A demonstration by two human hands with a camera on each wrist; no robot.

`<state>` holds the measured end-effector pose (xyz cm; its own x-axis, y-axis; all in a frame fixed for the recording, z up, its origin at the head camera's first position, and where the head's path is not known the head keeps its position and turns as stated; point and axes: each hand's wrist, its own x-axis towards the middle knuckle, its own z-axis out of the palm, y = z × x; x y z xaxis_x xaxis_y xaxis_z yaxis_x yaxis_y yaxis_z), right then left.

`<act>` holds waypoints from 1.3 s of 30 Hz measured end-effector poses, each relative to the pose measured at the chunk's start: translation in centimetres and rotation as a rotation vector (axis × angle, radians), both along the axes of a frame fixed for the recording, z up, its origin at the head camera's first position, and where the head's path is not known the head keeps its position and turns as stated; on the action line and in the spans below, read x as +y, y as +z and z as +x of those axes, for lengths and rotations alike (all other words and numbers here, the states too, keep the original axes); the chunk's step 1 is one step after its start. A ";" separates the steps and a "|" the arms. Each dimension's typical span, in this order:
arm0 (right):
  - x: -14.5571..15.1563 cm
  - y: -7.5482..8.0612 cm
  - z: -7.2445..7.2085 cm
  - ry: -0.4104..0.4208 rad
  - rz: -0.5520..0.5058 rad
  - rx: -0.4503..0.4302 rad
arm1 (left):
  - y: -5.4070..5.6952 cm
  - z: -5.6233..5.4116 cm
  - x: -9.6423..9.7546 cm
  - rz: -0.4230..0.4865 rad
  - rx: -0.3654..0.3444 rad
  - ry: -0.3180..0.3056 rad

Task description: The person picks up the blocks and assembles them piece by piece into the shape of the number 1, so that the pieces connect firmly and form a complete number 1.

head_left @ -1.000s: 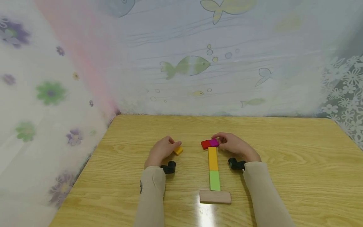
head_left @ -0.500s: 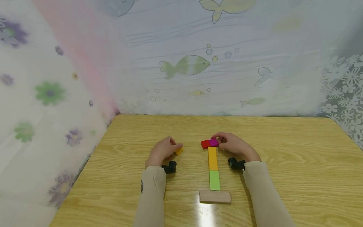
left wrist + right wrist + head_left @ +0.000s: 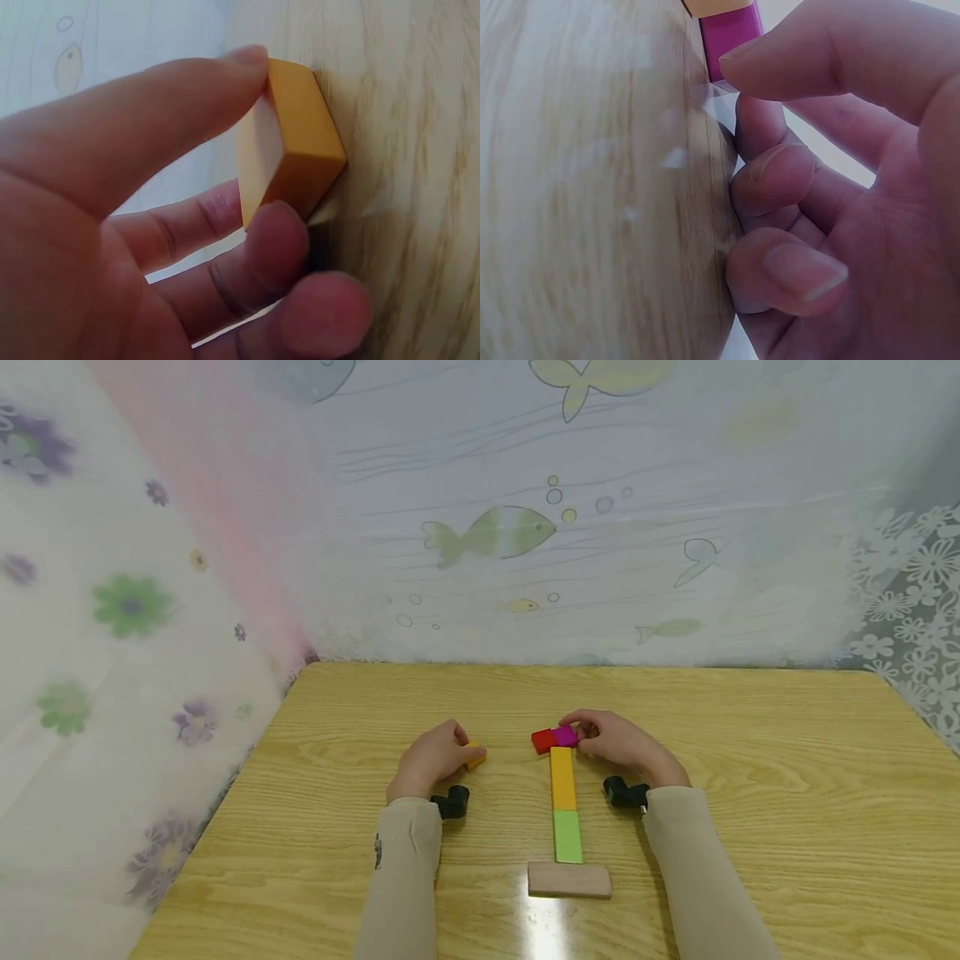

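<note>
In the head view my left hand [image 3: 431,760] pinches a small orange block [image 3: 475,756] just above or on the tabletop. The left wrist view shows the thumb on one edge of the orange block [image 3: 300,120] and fingertips at its lower side. My right hand [image 3: 622,743] holds a magenta block [image 3: 565,737], index finger behind it and thumb at its near right. The magenta block [image 3: 731,37] touches the thumb tip in the right wrist view; the other fingers are curled near the wood. Left of it, a red block [image 3: 543,742] sits against the magenta one.
Below the red and magenta pair, a long yellow-orange block [image 3: 563,778] and a light green block [image 3: 567,837] form a column. A plain wooden block [image 3: 570,880] lies crosswise at its foot. Black wrist cameras [image 3: 452,802] hang at both wrists. Patterned curtains [image 3: 480,568] border the table [image 3: 787,760].
My left hand has shifted slightly right and its thumb has come over the orange block, which is now partly covered. The right hand and the other blocks stay put.
</note>
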<state>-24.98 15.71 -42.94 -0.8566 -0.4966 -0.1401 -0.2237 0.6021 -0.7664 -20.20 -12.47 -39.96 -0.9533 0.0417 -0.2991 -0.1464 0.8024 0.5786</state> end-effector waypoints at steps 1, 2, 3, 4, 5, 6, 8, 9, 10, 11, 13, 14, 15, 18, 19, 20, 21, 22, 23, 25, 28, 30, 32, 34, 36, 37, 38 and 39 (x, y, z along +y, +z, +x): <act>0.0 0.0 0.0 -0.001 0.001 -0.001 | 0.1 0.0 0.1 0.000 0.003 -0.003; 0.0 -0.1 0.0 -0.001 0.001 -0.003 | 0.1 0.0 0.2 -0.005 0.009 -0.006; 0.0 -0.1 -0.1 -0.002 0.002 -0.004 | 0.1 0.0 0.2 -0.008 0.015 -0.013; 0.0 -0.1 -0.1 -0.003 0.003 -0.005 | 0.2 0.0 0.3 -0.012 0.020 -0.017; 0.0 -0.1 -0.1 -0.005 0.003 -0.007 | 0.2 -0.1 0.4 -0.015 0.024 -0.021; 0.1 -0.1 -0.1 -0.007 0.002 -0.009 | 0.2 -0.1 0.5 -0.019 0.027 -0.028; 0.1 -0.1 0.0 -0.009 0.003 -0.010 | 0.2 -0.2 0.6 -0.030 0.033 -0.043; 0.1 -0.1 0.0 -0.009 0.005 -0.009 | 0.2 -0.3 0.7 -0.034 0.035 -0.050; 0.1 -0.1 0.0 -0.010 0.005 -0.009 | 0.1 -0.3 0.8 -0.035 0.033 -0.054; 0.1 -0.1 0.0 -0.010 0.004 -0.009 | 0.0 -0.4 0.8 -0.035 0.034 -0.062; 0.1 0.0 0.0 -0.007 0.006 -0.006 | -0.1 -0.5 1.0 -0.036 0.041 -0.079; 0.1 0.0 0.0 -0.006 0.007 -0.005 | -0.1 -0.6 1.0 -0.036 0.047 -0.090; 0.1 0.0 0.0 -0.007 0.006 -0.004 | -0.1 -0.6 1.0 -0.031 0.049 -0.095; 0.0 0.0 0.0 -0.007 0.006 -0.004 | -0.2 -0.6 1.1 0.002 0.052 -0.105; 0.0 0.0 0.0 -0.006 0.006 -0.004 | -0.2 -0.7 1.2 0.014 0.051 -0.106; 0.0 0.0 0.0 -0.006 0.006 -0.005 | -0.2 -0.7 1.2 0.022 0.051 -0.107; 0.0 0.0 0.0 -0.006 0.005 -0.006 | -0.2 -0.7 1.2 0.032 0.051 -0.105; 0.0 -0.1 0.0 -0.006 0.005 -0.007 | -0.2 -0.7 1.2 0.041 0.051 -0.105; 0.0 -0.1 0.0 -0.006 0.005 -0.009 | -0.1 -0.7 1.2 0.045 0.051 -0.104; 0.0 -0.1 0.0 -0.006 0.004 -0.009 | -0.1 -0.6 1.2 0.050 0.057 -0.110; 0.0 0.0 0.0 -0.004 0.005 -0.005 | -0.1 -0.6 1.1 0.054 0.068 -0.126; 0.0 0.0 0.0 -0.002 0.007 -0.001 | -0.1 -0.6 1.1 0.039 0.075 -0.141; 0.0 0.0 0.1 0.002 0.009 0.005 | -0.2 -0.6 1.1 0.023 0.078 -0.150; 0.1 0.1 0.1 0.005 0.008 0.006 | -0.3 -0.7 1.1 0.004 0.078 -0.150; 0.1 0.1 0.1 0.004 0.008 0.004 | -0.4 -0.7 1.1 0.005 0.071 -0.147; 0.1 0.1 0.1 0.002 0.008 0.004 | -0.4 -0.8 1.1 0.008 0.069 -0.147; 0.1 0.1 0.1 0.001 0.008 0.006 | -0.4 -0.8 1.1 0.009 0.066 -0.146; 0.1 0.1 0.1 -0.001 0.008 0.006 | -0.4 -0.9 1.1 0.012 0.063 -0.148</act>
